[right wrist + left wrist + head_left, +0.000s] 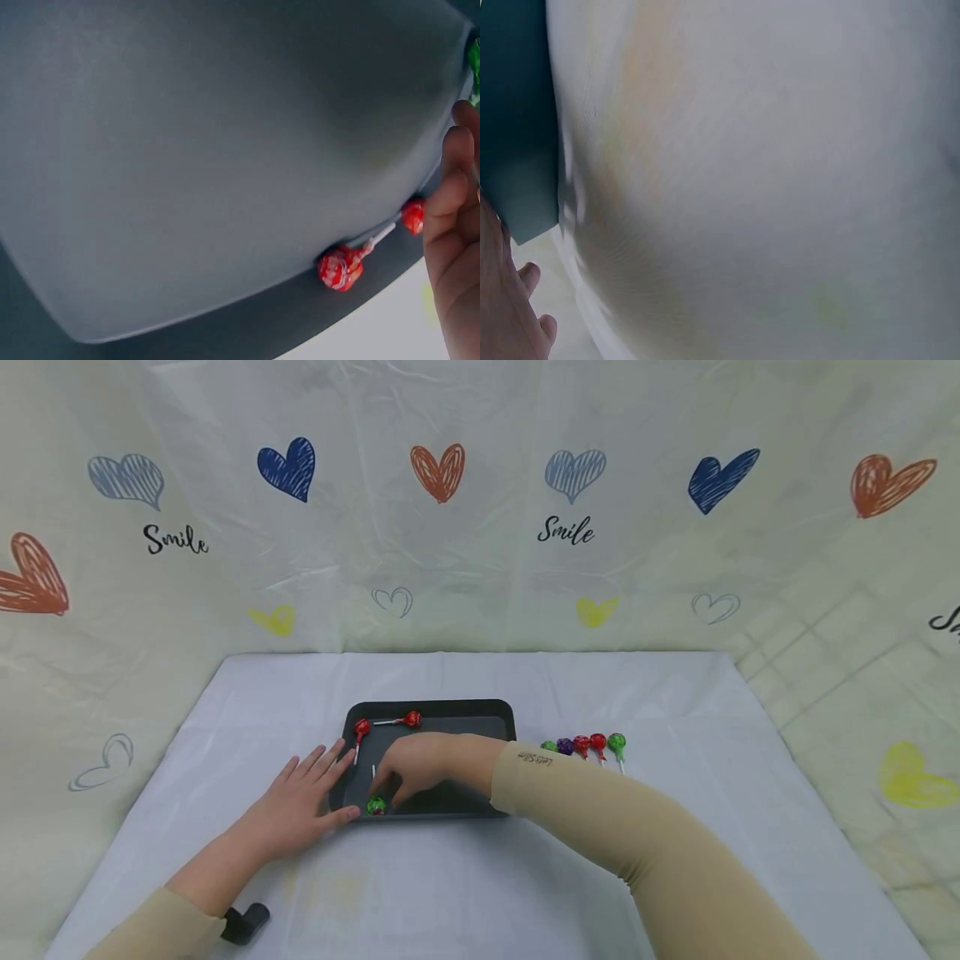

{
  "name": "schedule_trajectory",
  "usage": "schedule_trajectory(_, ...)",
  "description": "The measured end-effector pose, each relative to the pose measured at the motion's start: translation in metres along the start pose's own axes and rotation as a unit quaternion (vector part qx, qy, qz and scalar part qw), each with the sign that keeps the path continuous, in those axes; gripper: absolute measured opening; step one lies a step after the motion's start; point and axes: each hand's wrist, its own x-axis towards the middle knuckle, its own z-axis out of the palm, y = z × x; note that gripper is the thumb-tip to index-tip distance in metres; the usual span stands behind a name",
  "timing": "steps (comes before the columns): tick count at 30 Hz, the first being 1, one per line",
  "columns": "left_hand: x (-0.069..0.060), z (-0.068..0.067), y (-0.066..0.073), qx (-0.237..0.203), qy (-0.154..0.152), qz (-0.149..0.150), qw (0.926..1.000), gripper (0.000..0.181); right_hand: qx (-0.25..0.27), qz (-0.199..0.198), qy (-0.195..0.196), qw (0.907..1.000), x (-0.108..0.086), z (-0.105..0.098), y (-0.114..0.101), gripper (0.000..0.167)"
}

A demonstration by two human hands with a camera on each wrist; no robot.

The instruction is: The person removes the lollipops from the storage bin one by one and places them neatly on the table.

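A dark baking tray (457, 812) lies on the white-covered table. My left hand (288, 814) is spread at its left edge, with fingers straight and thumb by the near left corner. My right hand (420, 768) reaches inside, bent down at a green lollipop (377, 807). The index fingertip is at that lollipop, and the thumb stands slightly apart to its right; its white stick points away behind the fingers. Two red lollipops, one along the left side (362, 727) and one along the far side (412, 719), lie in the tray. The right wrist view shows my right fingers (459, 161) loosely bent.
Right of the tray, several lollipops lie in a row, among them a purple one (565, 746) and a green one (617, 742); my right sleeve partly covers them. A small black object (246, 923) is beside my left sleeve. A cloth with hearts hangs behind the table.
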Motion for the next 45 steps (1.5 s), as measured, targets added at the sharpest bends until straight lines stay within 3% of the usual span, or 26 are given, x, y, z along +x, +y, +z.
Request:
schedule_trajectory(9,0.000,0.000,-0.001,-0.002,-0.002,0.003,1.0000,0.092,0.002,0.000,-0.014,0.9999,0.009,0.006,-0.002,0.037)
schedule_trajectory(21,0.000,-0.001,0.002,-0.003,-0.002,-0.002,1.0000,0.092,0.012,0.017,-0.023,0.9995,0.004,0.007,0.002,0.024)
schedule_trajectory(31,-0.001,-0.005,0.006,0.008,-0.008,-0.008,0.9999,0.094,0.031,0.044,-0.022,0.9983,-0.013,0.000,0.021,0.026)
schedule_trajectory(45,-0.002,-0.006,0.008,0.001,0.000,-0.005,1.0000,0.094,-0.004,0.082,-0.023,0.9964,-0.053,-0.006,0.056,0.027)
